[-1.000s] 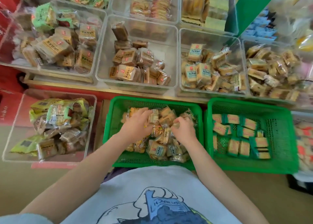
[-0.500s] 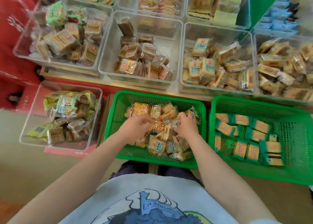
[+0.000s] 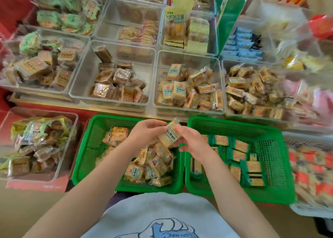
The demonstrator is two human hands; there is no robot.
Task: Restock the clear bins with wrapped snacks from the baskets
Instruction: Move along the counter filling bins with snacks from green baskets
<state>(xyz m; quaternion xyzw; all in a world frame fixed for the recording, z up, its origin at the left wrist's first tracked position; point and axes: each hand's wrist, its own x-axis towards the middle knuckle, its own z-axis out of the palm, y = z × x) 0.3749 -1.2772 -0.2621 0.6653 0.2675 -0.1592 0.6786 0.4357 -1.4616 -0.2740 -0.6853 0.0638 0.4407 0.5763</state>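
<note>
Between my two hands, above the left green basket [image 3: 93,147], is a wrapped snack [image 3: 170,135], a tan biscuit pack with a pale label. My left hand [image 3: 146,135] holds its upper end and my right hand [image 3: 192,144] grips its lower side. More packs of the same kind [image 3: 149,164] lie heaped in that basket. The right green basket [image 3: 270,147] holds green-wrapped snacks [image 3: 237,155]. Behind the baskets stand clear bins: one [image 3: 81,86] with brown packs and one [image 3: 158,101] with pale-labelled packs like the held one.
Further clear bins of wrapped snacks fill the shelf at the back and both sides. A clear bin [image 3: 72,129] with yellow-green packs sits at the lower left. A white basket [image 3: 306,209] of red-wrapped items stands at the far right.
Both hands have risen out of the left green basket, lifting one snack pack between them. The camera tilted up and moved closer to the bins.
</note>
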